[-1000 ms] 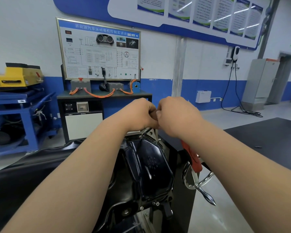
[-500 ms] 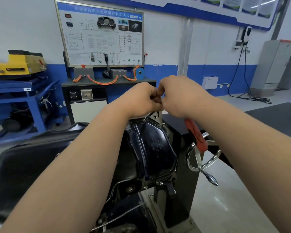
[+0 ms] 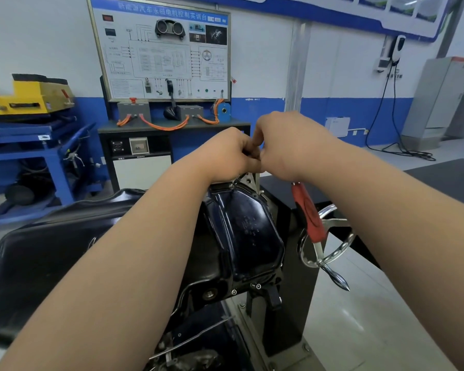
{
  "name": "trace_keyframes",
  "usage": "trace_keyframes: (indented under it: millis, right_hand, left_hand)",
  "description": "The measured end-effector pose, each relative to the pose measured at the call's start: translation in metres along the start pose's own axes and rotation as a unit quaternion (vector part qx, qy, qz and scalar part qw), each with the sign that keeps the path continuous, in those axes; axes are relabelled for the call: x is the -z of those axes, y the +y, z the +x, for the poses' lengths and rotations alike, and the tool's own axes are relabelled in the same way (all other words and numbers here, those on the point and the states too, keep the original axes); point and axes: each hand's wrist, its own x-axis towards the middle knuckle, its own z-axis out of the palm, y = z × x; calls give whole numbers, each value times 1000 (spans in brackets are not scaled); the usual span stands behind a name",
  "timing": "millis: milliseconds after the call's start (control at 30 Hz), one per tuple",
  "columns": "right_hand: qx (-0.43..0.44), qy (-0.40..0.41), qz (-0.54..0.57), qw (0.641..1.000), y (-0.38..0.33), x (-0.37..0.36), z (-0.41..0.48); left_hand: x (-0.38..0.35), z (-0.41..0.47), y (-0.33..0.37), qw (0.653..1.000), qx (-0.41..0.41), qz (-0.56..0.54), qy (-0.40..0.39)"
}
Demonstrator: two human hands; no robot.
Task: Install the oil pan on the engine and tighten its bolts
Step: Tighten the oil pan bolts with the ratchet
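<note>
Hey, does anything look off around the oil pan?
Nothing spilled or broken on the oil pan. A red-handled tool sticks out below the right hand, by the chrome handwheel; whether it's held is unclear.

Count at this moment: hands 2, the left hand (image 3: 229, 156) and the right hand (image 3: 289, 148); oil pan (image 3: 249, 231) 1, black; bolt heads (image 3: 258, 285) visible along its near edge 2; red-handled tool (image 3: 310, 215) 1, right of the pan; chrome handwheel (image 3: 303, 250) 1, near right; black tray (image 3: 38, 258) 1, near left; training board (image 3: 161, 49) 1, far; grey boxes (image 3: 133, 109) on the bench (image 3: 172, 127) under it 2; yellow machine (image 3: 30, 95) 1, far left; grey cabinet (image 3: 439, 97) 1, far right; wall charger (image 3: 397, 48) 1, far right
</note>
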Motion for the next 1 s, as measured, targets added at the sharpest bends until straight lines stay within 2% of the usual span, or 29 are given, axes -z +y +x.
trace_keyframes:
  millis: [100,233,400,467,600,667,800,933,1000]
  right_hand:
    - [-26,32,-14,999,-2,-2,-2]
    - [-59,36,-8,998,-7,-6,0]
    - [11,-7,2,1000,-5,2,1]
    - [24,11,-18,1000,-5,2,1]
    - [-63,37,13,997,-6,-6,3]
    - [-77,30,27,996,-6,-8,3]
    - [-45,-6,56,997,-5,-1,0]
    - [-62,-39,58,996,3,9,-9]
    - [-62,-30,34,997,5,12,-13]
  left_hand:
    - [-2,-2,2,1000,-1,8,23]
    - [-2,-3,6,998,-20,13,63]
    - [6,-4,4,999,-15,16,47]
    - [8,-4,2,999,-10,-6,35]
    - [5,-5,1,999,-17,-30,20]
    - [1,-5,3,999,-9,-4,33]
    - [1,-3,1,999,-16,27,37]
    - [4,-5,-1,999,-10,7,37]
    - [5,-6,-2,999,-8,0,45]
